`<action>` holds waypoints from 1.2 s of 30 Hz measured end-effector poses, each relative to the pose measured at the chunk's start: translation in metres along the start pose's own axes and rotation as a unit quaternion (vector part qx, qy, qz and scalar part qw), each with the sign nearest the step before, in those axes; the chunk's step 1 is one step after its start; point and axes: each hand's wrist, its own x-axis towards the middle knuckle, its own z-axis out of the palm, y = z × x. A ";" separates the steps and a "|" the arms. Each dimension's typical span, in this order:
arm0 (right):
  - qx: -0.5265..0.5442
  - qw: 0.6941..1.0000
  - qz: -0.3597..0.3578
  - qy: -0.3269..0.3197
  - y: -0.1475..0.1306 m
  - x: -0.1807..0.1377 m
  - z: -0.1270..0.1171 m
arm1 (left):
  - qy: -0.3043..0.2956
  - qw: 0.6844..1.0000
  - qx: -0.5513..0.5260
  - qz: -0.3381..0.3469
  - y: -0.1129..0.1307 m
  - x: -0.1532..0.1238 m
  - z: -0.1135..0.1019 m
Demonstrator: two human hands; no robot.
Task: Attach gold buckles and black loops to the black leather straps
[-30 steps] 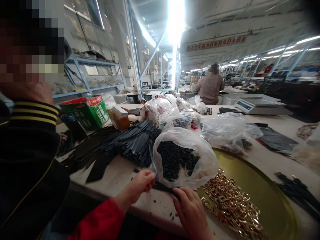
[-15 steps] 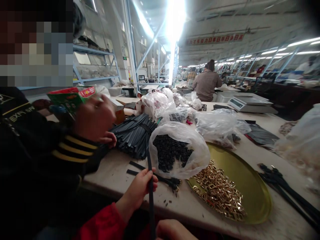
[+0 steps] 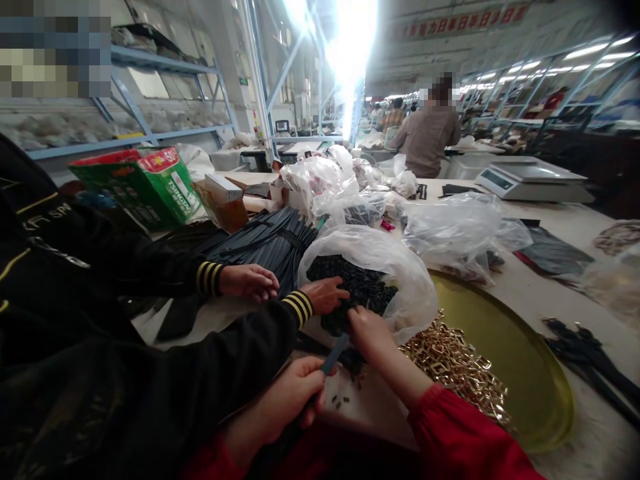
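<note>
My left hand (image 3: 295, 390) is closed around a dark flat strap (image 3: 335, 353), whose end points up past my thumb. My right hand (image 3: 370, 333) reaches to the front of a clear plastic bag (image 3: 420, 297). Its fingers are pinched together at the small black loop-like pieces (image 3: 373, 283) in the bag; what they grip, if anything, is hidden. Beside it, a co-worker's hand (image 3: 325, 295) is also in the bag, and that person's other hand (image 3: 250, 281) hovers by a bundle of dark straps (image 3: 280, 237).
Right of the bag, an oval gold tray (image 3: 545, 393) bears many gold metal buckles (image 3: 455, 360). Straps with metal fittings (image 3: 585, 347) lie at the right. Further back are filled plastic bags (image 3: 450, 223), a scale (image 3: 535, 179) and a green box (image 3: 145, 187).
My right hand has moved from the lower edge up to the bag. My left hand has come lower with the strap. The co-worker's hands have moved right, one into the bag.
</note>
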 end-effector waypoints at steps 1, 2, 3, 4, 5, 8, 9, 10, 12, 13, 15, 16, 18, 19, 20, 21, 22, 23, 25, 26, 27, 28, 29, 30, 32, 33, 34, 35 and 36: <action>0.008 1.000 0.002 0.004 0.000 -0.001 -0.002 | -0.002 1.000 0.001 -0.003 0.000 0.000 0.000; 0.018 1.000 0.003 0.010 0.001 -0.002 -0.006 | -0.002 1.000 0.001 -0.007 0.000 0.000 0.000; 0.031 0.999 0.006 0.017 0.002 -0.004 -0.011 | -0.002 1.000 -0.001 -0.010 0.001 0.000 0.001; 0.047 0.998 0.009 0.026 0.004 -0.008 -0.015 | -0.002 1.000 -0.002 -0.015 0.001 -0.001 0.002; 0.064 0.997 0.012 0.034 0.006 -0.012 -0.019 | -0.005 1.000 -0.005 -0.021 0.002 -0.003 0.003; 0.143 0.989 0.023 0.041 0.013 -0.031 -0.025 | -0.011 0.999 -0.011 -0.036 0.004 -0.007 0.009; 0.205 0.978 0.034 0.035 0.014 -0.040 -0.025 | -0.013 0.999 -0.014 -0.038 0.003 -0.008 0.011; 0.282 0.958 0.047 0.027 0.015 -0.048 -0.024 | -0.017 0.999 -0.019 -0.039 0.003 -0.010 0.013; 0.452 0.888 0.079 0.006 0.014 -0.066 -0.020 | -0.022 0.999 -0.025 -0.035 0.002 -0.012 0.016; 0.522 0.847 0.094 -0.004 0.012 -0.074 -0.019 | -0.024 0.999 -0.026 -0.032 0.001 -0.013 0.018; 0.611 0.783 0.118 -0.020 0.008 -0.087 -0.016 | -0.024 0.999 -0.023 -0.027 0.000 -0.016 0.020; 0.641 0.756 0.130 -0.025 0.005 -0.092 -0.016 | -0.025 0.999 -0.022 -0.024 0.000 -0.017 0.021; 0.684 0.713 0.151 -0.022 0.001 -0.101 -0.016 | -0.031 0.999 -0.023 -0.019 0.000 -0.021 0.023; 0.702 0.694 0.161 -0.016 -0.001 -0.104 -0.017 | -0.031 0.999 -0.023 -0.013 0.000 -0.023 0.024; 0.718 0.675 0.171 -0.013 -0.003 -0.106 -0.018 | -0.027 0.999 -0.019 -0.005 0.000 -0.025 0.024; 0.732 0.657 0.179 -0.014 -0.004 -0.108 -0.020 | -0.018 1.000 -0.009 0.007 0.000 -0.027 0.024; 0.745 0.640 0.187 -0.022 -0.005 -0.110 -0.021 | -0.006 1.000 0.008 0.022 -0.001 -0.028 0.025; 0.756 0.624 0.194 -0.034 -0.006 -0.112 -0.022 | 0.008 0.999 0.026 0.038 -0.003 -0.029 0.025; 0.775 0.595 0.207 -0.057 -0.008 -0.115 -0.024 | 0.034 0.996 0.062 0.062 -0.007 -0.029 0.025; 0.783 0.581 0.213 -0.060 -0.009 -0.117 -0.024 | 0.045 0.993 0.077 0.071 -0.009 -0.029 0.025; 0.791 0.568 0.220 -0.060 -0.010 -0.118 -0.024 | 0.054 0.991 0.090 0.079 -0.010 -0.029 0.025; 0.798 0.556 0.224 -0.059 -0.010 -0.119 -0.025 | 0.062 0.989 0.104 0.086 -0.012 -0.028 0.025; 0.804 0.547 0.225 -0.061 -0.011 -0.120 -0.025 | 0.069 0.986 0.119 0.093 -0.014 -0.028 0.025; 0.808 0.540 0.225 -0.065 -0.012 -0.121 -0.025 | 0.075 0.983 0.133 0.097 -0.015 -0.028 0.026; 0.812 0.533 0.226 -0.078 -0.013 -0.123 -0.024 | 0.082 0.979 0.158 0.096 -0.016 -0.028 0.026; 0.811 0.533 0.229 -0.081 -0.013 -0.124 -0.024 | 0.086 0.977 0.168 0.094 -0.017 -0.028 0.026; 0.809 0.533 0.233 -0.082 -0.013 -0.125 -0.024 | 0.090 0.976 0.178 0.093 -0.017 -0.028 0.027; 0.807 0.534 0.238 -0.082 -0.013 -0.126 -0.023 | 0.095 0.974 0.185 0.093 -0.018 -0.028 0.027; 0.805 0.535 0.243 -0.082 -0.013 -0.127 -0.023 | 0.100 0.972 0.191 0.094 -0.019 -0.027 0.028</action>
